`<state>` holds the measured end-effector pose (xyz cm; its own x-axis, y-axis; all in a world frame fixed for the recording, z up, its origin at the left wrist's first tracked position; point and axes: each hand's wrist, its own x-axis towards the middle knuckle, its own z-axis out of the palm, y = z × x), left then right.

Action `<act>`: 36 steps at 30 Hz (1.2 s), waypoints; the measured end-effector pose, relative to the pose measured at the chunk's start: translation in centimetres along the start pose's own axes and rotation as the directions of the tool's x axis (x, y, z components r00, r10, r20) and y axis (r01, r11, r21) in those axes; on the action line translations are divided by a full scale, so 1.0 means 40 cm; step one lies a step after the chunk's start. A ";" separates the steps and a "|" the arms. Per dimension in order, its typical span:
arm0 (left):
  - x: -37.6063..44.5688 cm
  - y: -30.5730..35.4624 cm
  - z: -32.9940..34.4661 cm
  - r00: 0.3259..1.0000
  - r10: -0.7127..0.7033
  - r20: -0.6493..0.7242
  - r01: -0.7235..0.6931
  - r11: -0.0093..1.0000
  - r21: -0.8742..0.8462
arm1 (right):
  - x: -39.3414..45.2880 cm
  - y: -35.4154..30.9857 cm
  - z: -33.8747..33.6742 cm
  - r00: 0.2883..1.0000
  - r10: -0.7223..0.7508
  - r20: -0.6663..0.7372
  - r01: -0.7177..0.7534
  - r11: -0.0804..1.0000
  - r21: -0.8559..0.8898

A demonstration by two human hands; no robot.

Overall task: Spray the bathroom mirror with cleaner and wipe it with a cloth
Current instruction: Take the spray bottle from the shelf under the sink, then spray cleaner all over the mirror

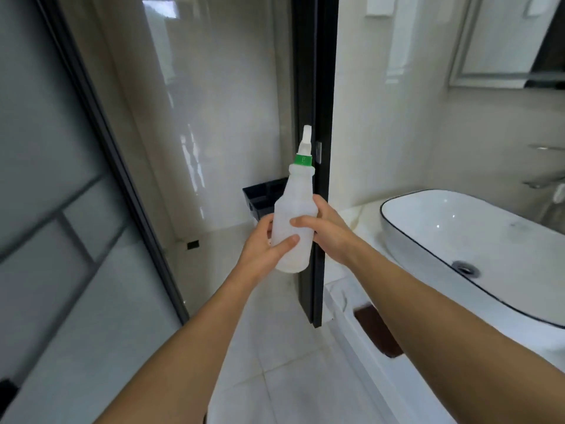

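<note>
Both hands hold a white translucent spray bottle (294, 218) at centre frame, roughly upright w/ a slight tilt, nozzle end up; green collar (303, 160) sits under the white spray head (305, 139). Left hand (265, 243) wraps the lower body from the left, thumb across the front, fingers curled round the far side; right hand (328, 231) grips the mid-body from the right, index finger laid across the front, other fingers behind (hidden by the bottle). Both clenched on the bottle; forearms bare, reaching in from the near edge.

Mirror (501, 41) hangs far right at the top, framed, only partly in view; well apart from the bottle. Below it, right side, a white oval basin (428, 228) w/ dark rim rests on a pale counter (360, 215); its drain (465, 267) shows near the middle. A black vertical door frame (315, 87) stands just behind the bottle; a dark bin-like box (263, 194) sits on the floor beyond, partly hidden by the bottle. Left side: frosted glass panel (46, 179) w/ dark frame; floor of pale glossy tiles (269, 362). Whole view is slightly blurred.
</note>
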<state>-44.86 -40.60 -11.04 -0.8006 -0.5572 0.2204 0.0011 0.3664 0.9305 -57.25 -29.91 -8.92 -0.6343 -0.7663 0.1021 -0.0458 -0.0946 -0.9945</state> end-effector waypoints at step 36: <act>0.146 0.980 0.311 0.786 0.412 0.461 -0.194 0.872 -0.448 | -0.262 -1.014 -0.478 0.794 -0.402 -0.457 0.245 0.898 -0.365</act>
<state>-56.94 -20.23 23.08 -0.9050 0.0561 0.4216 0.4252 0.0938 0.9002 -63.50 -5.91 29.86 -0.8374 -0.2800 0.4695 -0.4781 -0.0411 -0.8773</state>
